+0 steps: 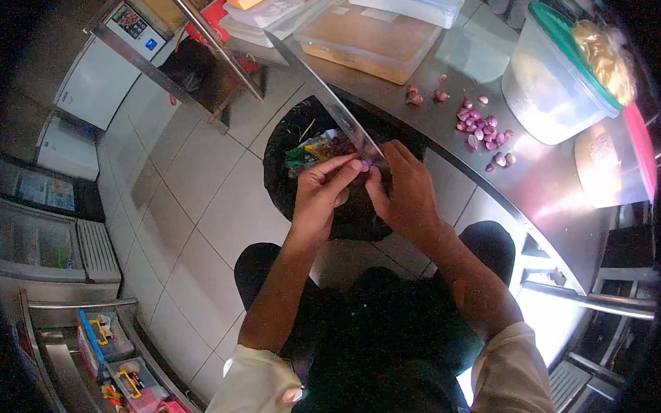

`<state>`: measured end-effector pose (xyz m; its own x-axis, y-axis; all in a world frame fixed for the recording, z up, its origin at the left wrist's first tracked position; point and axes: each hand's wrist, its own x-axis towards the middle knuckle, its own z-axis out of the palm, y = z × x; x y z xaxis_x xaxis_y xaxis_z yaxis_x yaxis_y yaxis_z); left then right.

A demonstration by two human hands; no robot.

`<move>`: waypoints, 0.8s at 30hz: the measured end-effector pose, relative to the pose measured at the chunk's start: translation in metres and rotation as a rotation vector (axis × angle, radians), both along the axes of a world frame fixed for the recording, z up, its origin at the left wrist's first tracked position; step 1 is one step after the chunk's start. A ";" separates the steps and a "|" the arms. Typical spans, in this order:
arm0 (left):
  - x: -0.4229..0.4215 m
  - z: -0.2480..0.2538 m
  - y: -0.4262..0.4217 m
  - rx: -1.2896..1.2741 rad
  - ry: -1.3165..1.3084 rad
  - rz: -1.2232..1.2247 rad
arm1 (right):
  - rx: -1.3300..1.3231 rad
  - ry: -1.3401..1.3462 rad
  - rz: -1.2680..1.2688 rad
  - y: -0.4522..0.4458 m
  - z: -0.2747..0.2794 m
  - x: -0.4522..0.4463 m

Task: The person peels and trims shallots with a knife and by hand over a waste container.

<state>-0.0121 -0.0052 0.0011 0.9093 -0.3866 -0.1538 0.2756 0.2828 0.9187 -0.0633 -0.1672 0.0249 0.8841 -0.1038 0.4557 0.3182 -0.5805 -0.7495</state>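
My left hand (325, 189) pinches a small purple shallot (365, 166) between thumb and fingertips. Wrapped round the handle end of a long-bladed knife (327, 97) is my right hand (406, 187), its thumb close to the shallot. The blade points up and to the left; the handle is hidden by my fingers. Below both hands stands a bin lined with a black bag (279, 177), holding scraps and wrappers. On the steel counter to the right lies a pile of peeled shallots (482, 128), with a few unpeeled shallots (416, 97) beside it.
A lidded clear container (372, 44) stands at the back of the counter. Farther right are a tub with a green lid (546, 90) and one with a pink lid (614, 162). The counter edge (484, 190) runs close by my right forearm. Tiled floor (193, 187) stretches left.
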 end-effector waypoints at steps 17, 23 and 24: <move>-0.001 0.008 -0.002 -0.129 0.064 -0.068 | 0.068 0.016 -0.085 -0.002 -0.001 0.001; 0.004 -0.001 0.005 -0.233 0.111 -0.093 | 0.117 0.054 -0.128 -0.003 0.003 0.001; 0.004 -0.001 0.005 -0.233 0.111 -0.092 | 0.116 0.054 -0.127 -0.005 0.002 0.002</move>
<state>-0.0081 -0.0001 0.0004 0.8513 -0.5034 -0.1479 0.4056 0.4525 0.7942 -0.0615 -0.1717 0.0273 0.8833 -0.2656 0.3863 0.2049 -0.5223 -0.8278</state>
